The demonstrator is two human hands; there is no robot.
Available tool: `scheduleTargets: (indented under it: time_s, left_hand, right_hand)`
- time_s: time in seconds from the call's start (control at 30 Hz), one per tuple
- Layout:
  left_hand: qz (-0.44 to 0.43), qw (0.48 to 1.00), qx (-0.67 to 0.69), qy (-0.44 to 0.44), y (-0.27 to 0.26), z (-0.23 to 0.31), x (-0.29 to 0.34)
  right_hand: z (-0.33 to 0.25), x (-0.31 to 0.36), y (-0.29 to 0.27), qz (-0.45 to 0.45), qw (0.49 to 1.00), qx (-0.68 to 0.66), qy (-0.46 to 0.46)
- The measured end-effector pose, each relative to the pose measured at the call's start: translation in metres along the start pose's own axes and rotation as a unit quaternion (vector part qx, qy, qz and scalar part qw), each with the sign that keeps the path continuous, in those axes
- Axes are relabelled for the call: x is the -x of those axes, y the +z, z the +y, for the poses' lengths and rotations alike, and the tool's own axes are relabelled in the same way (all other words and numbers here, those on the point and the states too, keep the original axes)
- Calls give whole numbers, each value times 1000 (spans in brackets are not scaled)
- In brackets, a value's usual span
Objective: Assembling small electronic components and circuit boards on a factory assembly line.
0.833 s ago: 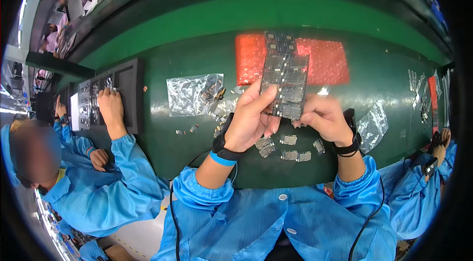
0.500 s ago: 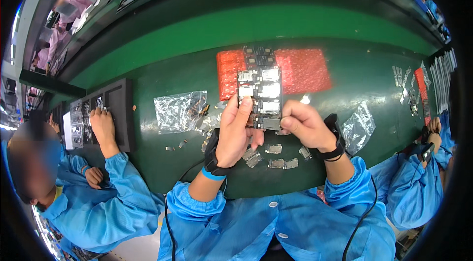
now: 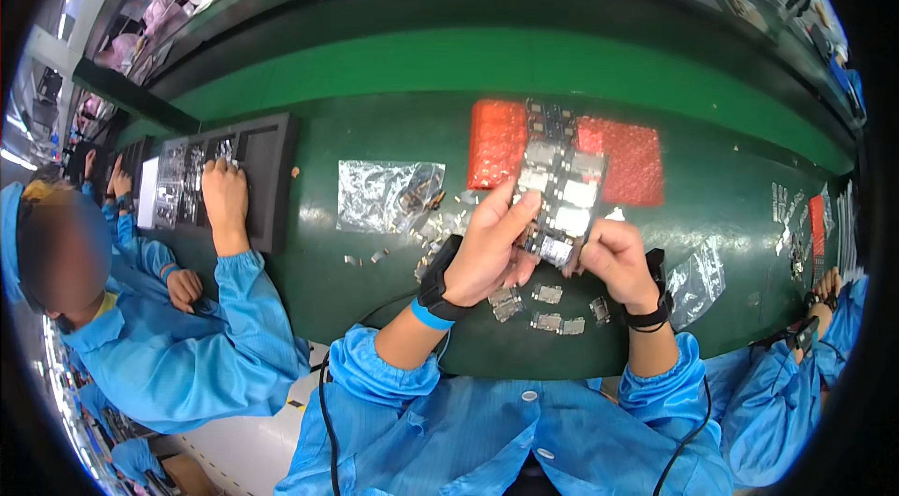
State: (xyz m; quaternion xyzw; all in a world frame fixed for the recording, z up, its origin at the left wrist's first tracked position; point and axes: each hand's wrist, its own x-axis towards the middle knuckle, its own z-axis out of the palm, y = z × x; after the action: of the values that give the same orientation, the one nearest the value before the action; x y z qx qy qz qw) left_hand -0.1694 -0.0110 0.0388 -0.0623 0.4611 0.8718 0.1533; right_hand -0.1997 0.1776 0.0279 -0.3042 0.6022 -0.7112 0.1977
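Note:
My left hand [image 3: 487, 257] grips a panel of small circuit boards [image 3: 573, 192], thumb on top and fingers underneath. Silvery metal parts sit in rows on the panel, which is held tilted above the table. At its lower right corner, the curled fingers of my right hand [image 3: 620, 264] pinch the edge; the fingertips are partly hidden. Below my hands several small separate boards [image 3: 549, 294] with metal shields lie on the green table [image 3: 403, 309]. Beyond the panel, a dark board sheet [image 3: 551, 119] lies between pieces of red bubble wrap [image 3: 496, 145].
A clear plastic bag [image 3: 379, 196] with small dark parts lies left, beside scattered bits. Another clear bag [image 3: 700, 282] lies right. At far left a co-worker's hand [image 3: 225, 201] reaches into a black tray [image 3: 272, 168]. Another co-worker's hands [image 3: 822, 295] are at far right.
The whole view has swung, so the scene sits farther right. The panel has tilted, its lower end turned a little toward my right hand. Both hands remain on it.

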Motion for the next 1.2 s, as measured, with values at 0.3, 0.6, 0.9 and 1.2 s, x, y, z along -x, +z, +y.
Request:
scheduleTargets:
  time_s: [0.3, 0.6, 0.9, 1.2]
  left_hand:
    - [82, 979, -113, 149, -10, -11, -12]
    - [43, 997, -61, 37, -3, -7, -5]
    - [86, 975, -137, 153, 0, -13, -5]
    - [79, 994, -23, 76, 7, -13, -7]
  right_hand:
    - [-1, -2, -7, 7, 998, 28, 50]
    - [0, 2, -4, -22, 996, -60, 68]
    - [1, -2, -3, 20, 997, -35, 63]
    - [5, -1, 3, 31, 999, -28, 5]
